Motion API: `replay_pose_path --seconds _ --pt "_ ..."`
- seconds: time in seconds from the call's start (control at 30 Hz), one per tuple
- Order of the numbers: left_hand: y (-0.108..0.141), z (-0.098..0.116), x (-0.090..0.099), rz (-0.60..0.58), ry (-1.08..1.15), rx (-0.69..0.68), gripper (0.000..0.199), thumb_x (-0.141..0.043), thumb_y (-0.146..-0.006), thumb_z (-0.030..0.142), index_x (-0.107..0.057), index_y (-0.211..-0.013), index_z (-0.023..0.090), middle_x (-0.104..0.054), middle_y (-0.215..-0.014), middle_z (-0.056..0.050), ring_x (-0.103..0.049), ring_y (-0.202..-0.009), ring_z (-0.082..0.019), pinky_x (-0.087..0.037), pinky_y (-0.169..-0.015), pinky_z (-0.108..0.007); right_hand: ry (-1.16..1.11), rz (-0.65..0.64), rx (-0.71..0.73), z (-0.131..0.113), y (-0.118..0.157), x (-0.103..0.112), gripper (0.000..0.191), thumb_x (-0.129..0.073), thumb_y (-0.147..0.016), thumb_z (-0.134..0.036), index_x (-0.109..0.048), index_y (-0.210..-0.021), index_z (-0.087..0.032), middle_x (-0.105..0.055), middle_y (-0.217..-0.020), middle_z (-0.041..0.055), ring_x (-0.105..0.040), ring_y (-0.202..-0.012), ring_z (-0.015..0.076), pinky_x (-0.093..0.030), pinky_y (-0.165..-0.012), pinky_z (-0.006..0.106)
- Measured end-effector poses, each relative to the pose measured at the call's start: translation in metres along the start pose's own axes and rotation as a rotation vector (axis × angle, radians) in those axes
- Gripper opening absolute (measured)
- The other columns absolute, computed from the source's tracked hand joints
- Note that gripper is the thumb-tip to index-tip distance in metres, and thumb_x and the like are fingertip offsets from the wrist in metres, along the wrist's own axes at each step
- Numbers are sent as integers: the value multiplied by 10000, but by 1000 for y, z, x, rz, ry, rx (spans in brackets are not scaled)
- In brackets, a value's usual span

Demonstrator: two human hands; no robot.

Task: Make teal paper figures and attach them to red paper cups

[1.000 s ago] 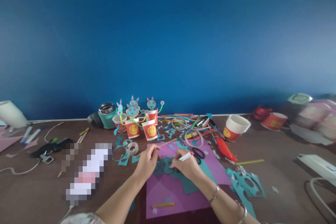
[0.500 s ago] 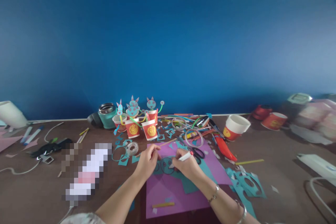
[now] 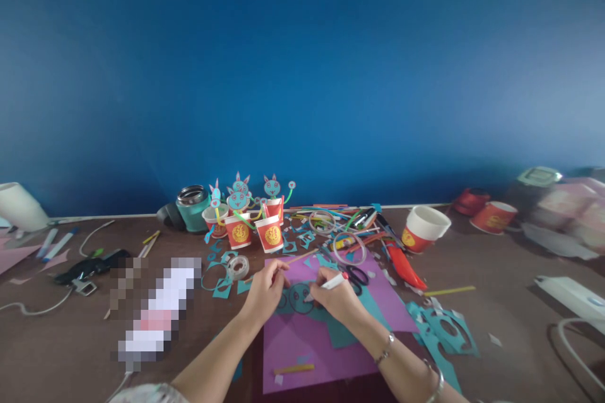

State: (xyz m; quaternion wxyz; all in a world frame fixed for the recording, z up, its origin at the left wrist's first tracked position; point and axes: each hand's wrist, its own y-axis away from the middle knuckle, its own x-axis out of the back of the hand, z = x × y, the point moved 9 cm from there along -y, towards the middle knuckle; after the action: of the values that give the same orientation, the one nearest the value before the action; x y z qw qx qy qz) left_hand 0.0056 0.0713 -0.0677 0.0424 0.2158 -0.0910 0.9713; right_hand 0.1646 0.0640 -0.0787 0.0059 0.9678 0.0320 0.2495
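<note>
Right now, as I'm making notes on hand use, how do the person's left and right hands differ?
The right hand grips a white marker; the left hand holds no marker. A bracelet circles the right hand's wrist, while the left hand's wrist is bare. Both hands have bent fingers over the purple sheet.

Only slight change can be made out: the white marker (image 3: 334, 281) is shifted by a trace at the round drawn face (image 3: 297, 307), and the blue panel (image 3: 302, 94) is seen marginally farther left; whether ink is added cannot be told.
</note>
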Motion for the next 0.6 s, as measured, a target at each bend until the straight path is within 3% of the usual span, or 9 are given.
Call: replay_pose_path --seconds 0.6 --pt "0 0 -2 -22 -42 8 207 -369 -814 252 -557 -869 186 -654 -656 -11 -603 -619 -166 -423 -587 -238 5 2 0 2 -1 -2 169 -489 -637 -180 -387 -509 -220 -486 -387 -69 -421 -372 94 -293 -379 195"
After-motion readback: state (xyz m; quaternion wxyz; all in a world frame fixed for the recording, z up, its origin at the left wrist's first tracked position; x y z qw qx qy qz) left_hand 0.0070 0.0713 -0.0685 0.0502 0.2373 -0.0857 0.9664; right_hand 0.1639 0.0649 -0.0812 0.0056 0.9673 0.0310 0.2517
